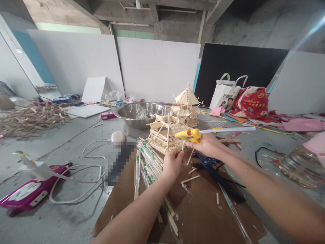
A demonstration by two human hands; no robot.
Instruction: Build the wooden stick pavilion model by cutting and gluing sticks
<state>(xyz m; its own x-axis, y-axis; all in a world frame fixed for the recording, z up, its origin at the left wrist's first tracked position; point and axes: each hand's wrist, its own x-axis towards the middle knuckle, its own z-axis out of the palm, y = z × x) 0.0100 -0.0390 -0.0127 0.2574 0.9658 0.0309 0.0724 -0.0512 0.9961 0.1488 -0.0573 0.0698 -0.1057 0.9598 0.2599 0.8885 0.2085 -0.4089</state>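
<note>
My right hand (207, 145) is wrapped round a yellow hot glue gun (189, 135), with a long clear glue stick (228, 129) out of its back end. The gun's nose points left, close to a model pavilion (165, 132) built of thin wooden sticks. At the model's front edge, my left hand (174, 164) is closed in a pinch. A short wooden stick (182, 145) stands up from its fingertips. Wrapped disposable chopsticks (149, 159) lie left of that hand, partly under the forearm. Blue-handled cutters (213, 173) rest below my right wrist.
A brown board (203, 217) with loose stick pieces lies under my arms. Behind stands a metal basin (139, 115). Left are a purple power strip (33, 186), a white cable (76, 166) and a stick pile (33, 118). Bags (251, 101) and a clear jar (299, 166) are right.
</note>
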